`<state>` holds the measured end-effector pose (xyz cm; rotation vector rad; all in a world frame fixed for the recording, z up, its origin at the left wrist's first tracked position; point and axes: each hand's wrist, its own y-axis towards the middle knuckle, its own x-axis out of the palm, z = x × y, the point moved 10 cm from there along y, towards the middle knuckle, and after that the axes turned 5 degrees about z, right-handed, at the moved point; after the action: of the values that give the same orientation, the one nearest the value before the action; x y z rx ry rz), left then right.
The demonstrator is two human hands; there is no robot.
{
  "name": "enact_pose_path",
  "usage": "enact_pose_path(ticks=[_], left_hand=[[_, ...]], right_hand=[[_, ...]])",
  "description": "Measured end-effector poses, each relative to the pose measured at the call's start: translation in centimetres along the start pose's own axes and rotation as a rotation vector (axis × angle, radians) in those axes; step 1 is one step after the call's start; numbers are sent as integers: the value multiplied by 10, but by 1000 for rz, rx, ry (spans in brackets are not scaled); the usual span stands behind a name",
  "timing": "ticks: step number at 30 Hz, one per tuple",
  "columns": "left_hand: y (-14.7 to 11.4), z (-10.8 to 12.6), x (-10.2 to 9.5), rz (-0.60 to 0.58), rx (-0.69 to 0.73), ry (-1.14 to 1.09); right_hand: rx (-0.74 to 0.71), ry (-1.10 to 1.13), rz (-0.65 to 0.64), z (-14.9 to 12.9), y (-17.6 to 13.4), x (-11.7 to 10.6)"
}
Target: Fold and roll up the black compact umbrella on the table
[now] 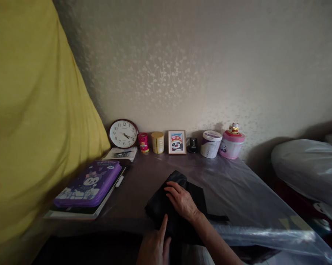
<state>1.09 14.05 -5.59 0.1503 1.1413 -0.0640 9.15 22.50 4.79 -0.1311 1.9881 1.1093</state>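
Observation:
A black folded piece, cloth-like with a slight sheen (pixel 160 200), lies near the front edge of the table; its exact kind is not clear. A thin black strap (pixel 219 218) sticks out of it to the right. My right hand (pixel 181 200) rests on top of the black piece, its fingers stretched over the fold and slightly bent. Lower down, my left hand (pixel 154 244) is at the near side of it, index finger extended onto the black surface and thumb apart. The other left fingers are hidden.
Left on the table, a purple cartoon case (pixel 88 182) lies on books beside a yellow curtain (pixel 44 121). Along the wall stand a clock (pixel 124 133), a pink can (pixel 143 142), a yellow can (pixel 157 142), a framed panda picture (pixel 177 142) and two tubs (pixel 210 144).

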Motion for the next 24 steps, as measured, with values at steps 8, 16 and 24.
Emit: enact_pose_path(ticks=[8, 16, 24], left_hand=[[1, -3, 8, 24, 27, 2], [2, -7, 9, 3, -7, -64], [0, -9, 9, 74, 29, -57]], right_hand=[[37, -13, 55, 30, -18, -7], [116, -126, 51, 77, 7, 9], [-19, 7, 30, 19, 3, 2]])
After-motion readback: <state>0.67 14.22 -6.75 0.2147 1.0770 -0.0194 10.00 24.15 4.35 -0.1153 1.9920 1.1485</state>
